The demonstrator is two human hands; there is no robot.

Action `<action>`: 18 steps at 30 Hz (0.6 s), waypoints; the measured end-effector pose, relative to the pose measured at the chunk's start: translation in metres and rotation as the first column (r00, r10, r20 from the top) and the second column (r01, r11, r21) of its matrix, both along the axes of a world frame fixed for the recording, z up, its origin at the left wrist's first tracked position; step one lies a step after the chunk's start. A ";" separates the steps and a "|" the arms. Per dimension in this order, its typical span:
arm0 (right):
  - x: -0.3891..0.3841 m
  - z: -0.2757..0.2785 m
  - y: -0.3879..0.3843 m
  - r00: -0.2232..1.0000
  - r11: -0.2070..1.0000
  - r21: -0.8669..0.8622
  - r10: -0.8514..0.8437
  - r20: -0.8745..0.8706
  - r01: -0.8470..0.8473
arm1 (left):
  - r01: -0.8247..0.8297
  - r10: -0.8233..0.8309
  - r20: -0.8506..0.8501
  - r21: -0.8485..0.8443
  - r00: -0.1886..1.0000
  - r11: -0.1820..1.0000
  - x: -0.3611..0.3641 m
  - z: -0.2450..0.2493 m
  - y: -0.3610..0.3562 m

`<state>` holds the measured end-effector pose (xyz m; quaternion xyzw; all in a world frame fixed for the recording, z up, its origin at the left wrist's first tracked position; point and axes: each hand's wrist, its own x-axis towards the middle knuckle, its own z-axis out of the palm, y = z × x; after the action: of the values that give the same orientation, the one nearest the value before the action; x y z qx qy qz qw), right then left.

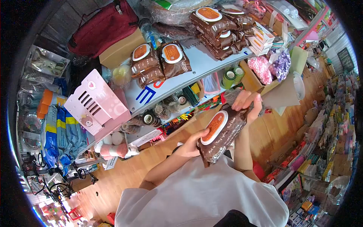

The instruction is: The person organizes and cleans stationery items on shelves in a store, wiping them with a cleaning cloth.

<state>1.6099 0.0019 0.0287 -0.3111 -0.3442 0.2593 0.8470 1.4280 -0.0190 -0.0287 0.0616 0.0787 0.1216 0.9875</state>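
A brown wipes pack (pixel 223 133) with an orange, white-edged lid is held tilted in front of my chest. My left hand (pixel 192 143) grips its lower left end, with the thumb near the lid. Around the upper right end are the fingers of my right hand (pixel 247 106). Beyond my hands, similar brown packs (pixel 173 56) lie on the grey shelf top (pixel 140 92), and several more are in a stack (pixel 215 28) farther right.
A pink box (pixel 96 100) stands at the shelf's left end, near a dark red bag (pixel 107 28). Small white boxes (pixel 261 37) and pink and purple fluffy items (pixel 261 70) sit at the right. Packed shelves (pixel 321 151) line the right side above wooden floor (pixel 272 132).
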 end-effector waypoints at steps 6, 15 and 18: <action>0.031 0.035 -0.013 0.980 1.000 0.025 -0.020 0.200 0.015 | -0.069 0.175 -0.298 0.334 0.938 0.940 -0.024 -0.008 0.000; -0.057 0.022 -0.039 0.213 0.892 -0.404 0.362 0.907 0.203 | -0.487 0.551 -0.280 0.268 0.786 0.831 -0.015 0.009 0.011; -0.066 0.023 -0.059 0.161 0.873 -0.486 0.475 0.865 0.039 | -0.620 0.658 0.128 0.504 0.742 0.602 -0.017 0.015 0.013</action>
<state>1.5438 -0.0575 0.0522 -0.5134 -0.7802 0.1900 0.3028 1.4108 -0.0060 -0.0134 0.2953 0.0950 0.4805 0.8203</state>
